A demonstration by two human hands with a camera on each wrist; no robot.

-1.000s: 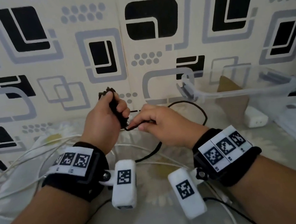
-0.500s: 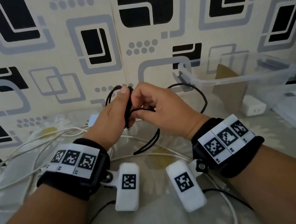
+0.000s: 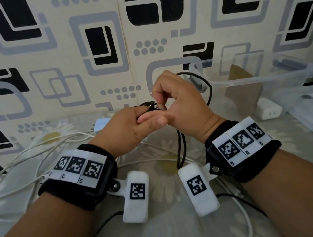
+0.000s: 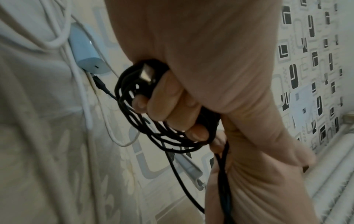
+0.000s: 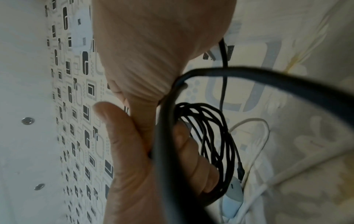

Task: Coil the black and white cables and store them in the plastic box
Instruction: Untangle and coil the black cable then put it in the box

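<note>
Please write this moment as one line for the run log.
stage: coiling black cable | left hand: holds coil | right hand: pinches loose strand | white cable: uncoiled on bed | box: open

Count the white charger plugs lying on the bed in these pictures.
2: one charger plug beside the plastic box, another charger plug by the wall, beyond the left hand. Others may be hidden.

Cable coil between both hands, loose cables left, box right by wall.
</note>
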